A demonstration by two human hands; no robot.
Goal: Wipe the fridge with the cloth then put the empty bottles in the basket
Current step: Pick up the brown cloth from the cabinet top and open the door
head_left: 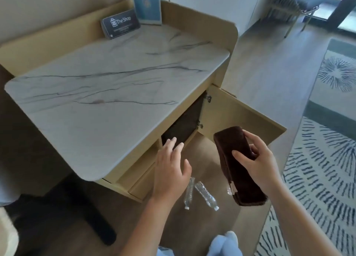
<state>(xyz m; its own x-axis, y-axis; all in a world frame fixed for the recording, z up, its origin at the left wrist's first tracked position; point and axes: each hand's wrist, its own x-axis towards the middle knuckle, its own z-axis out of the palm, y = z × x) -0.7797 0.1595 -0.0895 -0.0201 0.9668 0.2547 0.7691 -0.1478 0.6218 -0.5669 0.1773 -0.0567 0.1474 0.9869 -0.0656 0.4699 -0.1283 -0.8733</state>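
Marble-look worktop (115,78) over an open cabinet, both hands poised before the dark fridge front.

Below the worktop, the cabinet door (240,113) stands swung out to the right, baring the fridge (185,124) ahead of the hands. The brown cloth (237,165), folded long and hanging mostly downward, is clamped in the right hand (258,159). The left hand (171,167) is empty, fingers spread, and is the nearer to the fridge. Two empty bottles (196,194) lie on the floor below and between the hands; no basket shows.

third bottle (229,190) mostly behind cloth (238,165), fridge (183,128) interior dark
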